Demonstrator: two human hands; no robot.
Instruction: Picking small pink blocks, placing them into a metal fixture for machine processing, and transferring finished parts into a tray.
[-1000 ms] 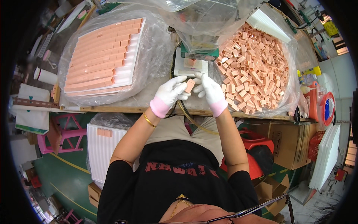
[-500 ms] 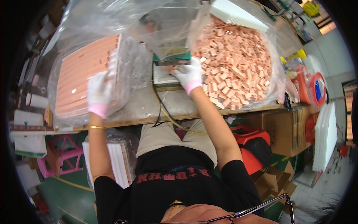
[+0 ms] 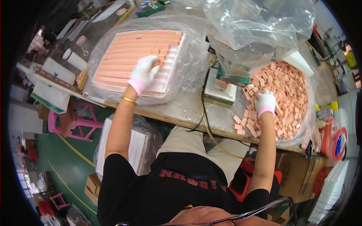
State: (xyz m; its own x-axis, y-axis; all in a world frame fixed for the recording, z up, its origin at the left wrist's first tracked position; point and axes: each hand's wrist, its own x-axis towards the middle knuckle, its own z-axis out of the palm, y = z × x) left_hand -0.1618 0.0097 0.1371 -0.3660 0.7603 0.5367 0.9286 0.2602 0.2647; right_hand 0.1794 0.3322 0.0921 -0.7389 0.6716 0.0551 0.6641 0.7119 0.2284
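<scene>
My left hand point(image 3: 145, 71), in a white glove with a pink cuff, is over the ridged white tray point(image 3: 163, 86). Its thumb and fingers close on a small salmon-pink block point(image 3: 160, 64) at the edge of the filled rows. Long rows of such blocks point(image 3: 132, 49) cover most of the tray. My right hand point(image 3: 265, 101), gloved the same way, rests on a loose heap of pink blocks point(image 3: 288, 100). Its fingers are curled, and what they hold is hidden. Between the hands stands a small bench device point(image 3: 220, 94) with a green part and a pink block point(image 3: 222, 85) on it.
Clear plastic sheeting point(image 3: 256, 26) hangs over the device. A black cable and a yellowish hose point(image 3: 204, 109) run off the bench's front edge. White panels point(image 3: 299, 62) lie behind the heap; a red round container point(image 3: 339, 143) is at right. A pink stool point(image 3: 81, 118) stands below left.
My right hand has left the device and moved right onto the block heap. My left hand has shifted along the tray's open edge. The whole view has turned and moved.
</scene>
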